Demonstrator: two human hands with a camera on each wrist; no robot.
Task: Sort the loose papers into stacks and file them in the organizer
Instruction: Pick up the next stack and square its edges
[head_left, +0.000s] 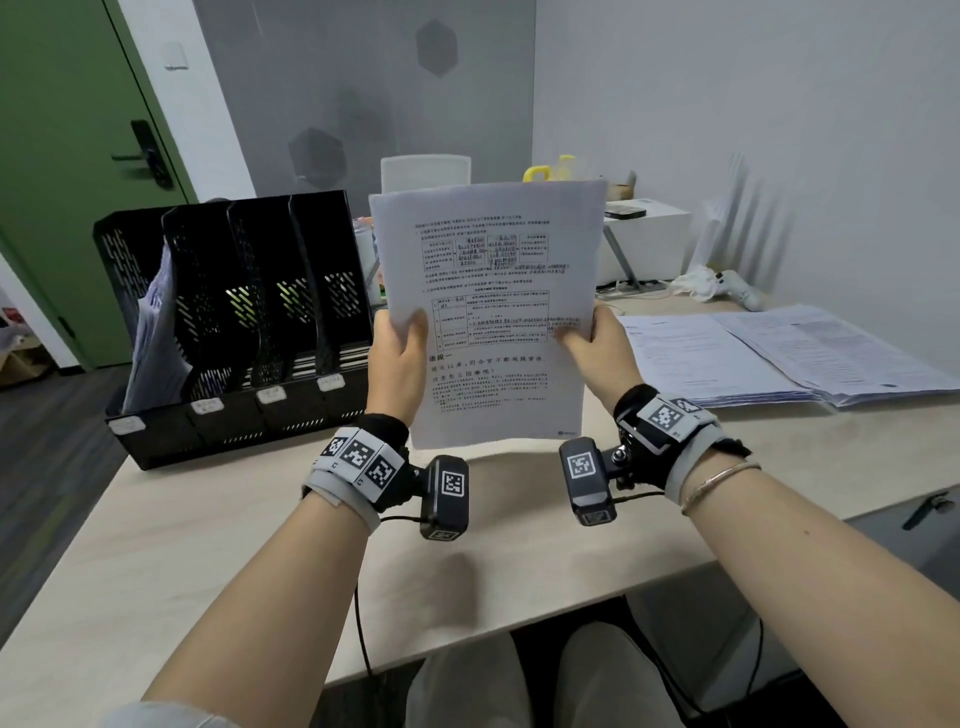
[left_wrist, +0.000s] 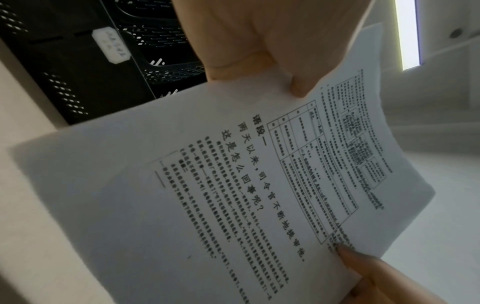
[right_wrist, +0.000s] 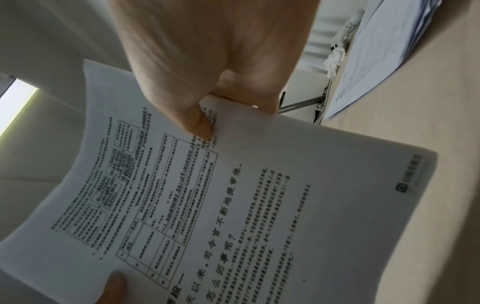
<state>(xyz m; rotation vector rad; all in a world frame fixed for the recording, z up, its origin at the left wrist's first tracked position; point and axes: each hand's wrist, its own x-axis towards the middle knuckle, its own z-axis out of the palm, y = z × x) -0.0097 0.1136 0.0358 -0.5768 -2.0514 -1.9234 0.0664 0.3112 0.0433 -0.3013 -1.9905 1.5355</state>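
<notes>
Both hands are up in front of the person, each pinching a side edge of a printed sheet (head_left: 488, 312), or perhaps a thin sheaf; I can't tell how many pages. The left hand (head_left: 397, 358) has its thumb curled over the front and its fingers behind, and the right hand (head_left: 597, 353) does the same on the opposite edge. The paper stands nearly upright between them, clear of the desk (head_left: 208, 545). It looks light and floppy, bowing a little at the top, so gripping both edges midway seems sensible. The black organizer (head_left: 234, 322) sits just left of the left hand, papers already in its far-left slot. More loose papers (head_left: 779, 358) lie right of the right hand.
</notes>
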